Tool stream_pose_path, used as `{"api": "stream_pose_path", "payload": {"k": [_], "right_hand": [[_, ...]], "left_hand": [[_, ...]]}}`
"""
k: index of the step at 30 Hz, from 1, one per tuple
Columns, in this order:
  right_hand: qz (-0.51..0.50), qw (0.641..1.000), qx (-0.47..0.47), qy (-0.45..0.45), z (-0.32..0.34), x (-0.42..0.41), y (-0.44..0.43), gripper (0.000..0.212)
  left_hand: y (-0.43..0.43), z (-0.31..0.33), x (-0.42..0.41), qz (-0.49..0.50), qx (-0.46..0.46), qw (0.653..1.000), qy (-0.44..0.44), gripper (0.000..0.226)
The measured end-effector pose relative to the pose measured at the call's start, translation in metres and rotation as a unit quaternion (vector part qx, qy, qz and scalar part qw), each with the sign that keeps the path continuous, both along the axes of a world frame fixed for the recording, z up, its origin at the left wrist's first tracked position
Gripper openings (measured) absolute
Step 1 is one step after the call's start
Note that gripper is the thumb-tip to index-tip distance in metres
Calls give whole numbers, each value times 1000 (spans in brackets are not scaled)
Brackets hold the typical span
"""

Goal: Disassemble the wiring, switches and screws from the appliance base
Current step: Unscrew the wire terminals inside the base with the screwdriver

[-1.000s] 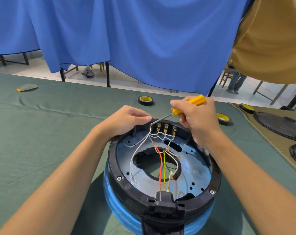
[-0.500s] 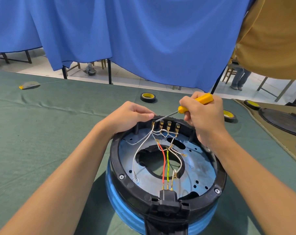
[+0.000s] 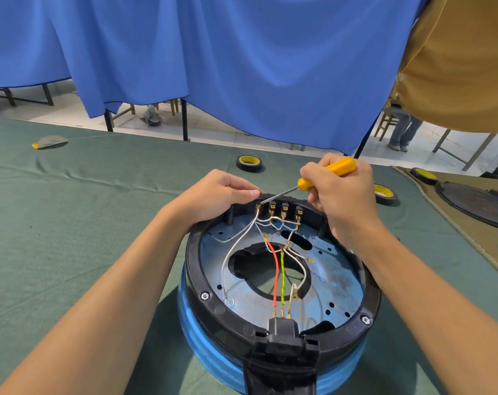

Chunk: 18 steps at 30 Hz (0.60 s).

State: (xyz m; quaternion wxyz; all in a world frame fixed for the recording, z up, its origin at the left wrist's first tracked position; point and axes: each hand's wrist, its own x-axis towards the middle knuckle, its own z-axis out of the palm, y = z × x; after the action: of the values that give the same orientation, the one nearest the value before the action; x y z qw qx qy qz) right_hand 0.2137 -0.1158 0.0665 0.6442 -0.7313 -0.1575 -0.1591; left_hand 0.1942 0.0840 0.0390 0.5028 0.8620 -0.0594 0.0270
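The round appliance base [image 3: 353, 269], black-rimmed over a blue body, lies upside down on the green cloth. White, red and yellow-green wires [image 3: 276, 269] run from a black plug block [image 3: 282, 327] to a row of brass switch terminals [image 3: 283, 209] at the far rim. My right hand [image 3: 342, 195] grips a yellow-handled screwdriver [image 3: 327, 173], its tip at the leftmost terminal. My left hand [image 3: 216, 195] curls over the far left rim, thumb beside that terminal.
Rolls of black tape lie beyond the base [image 3: 249, 163] and to the right [image 3: 384, 193]. Dark round lids [image 3: 476, 202] sit on a tan cloth at the right. A blue curtain [image 3: 242, 67] hangs behind the table. A small pad [image 3: 49, 141] lies far left.
The view has shifted slightly closer. Both hands stay at the far rim, with the screwdriver tip still at the leftmost terminal.
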Motion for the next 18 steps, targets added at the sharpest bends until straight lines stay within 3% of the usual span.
{"api": "stream_pose_path", "payload": {"k": [3, 7, 12, 18], "right_hand": [[11, 1000, 7, 26, 2, 4, 2, 33], [53, 990, 32, 125, 14, 18, 7, 38], [94, 969, -1, 229, 27, 39, 19, 34], [111, 961, 36, 253, 20, 45, 22, 37]], "left_hand": [[0, 0, 0, -5, 1, 1000, -4, 15], [1, -1, 0, -4, 6, 1000, -5, 14], [0, 2, 0, 3, 14, 1000, -4, 16], [-1, 1, -1, -3, 5, 1000, -3, 14]]}}
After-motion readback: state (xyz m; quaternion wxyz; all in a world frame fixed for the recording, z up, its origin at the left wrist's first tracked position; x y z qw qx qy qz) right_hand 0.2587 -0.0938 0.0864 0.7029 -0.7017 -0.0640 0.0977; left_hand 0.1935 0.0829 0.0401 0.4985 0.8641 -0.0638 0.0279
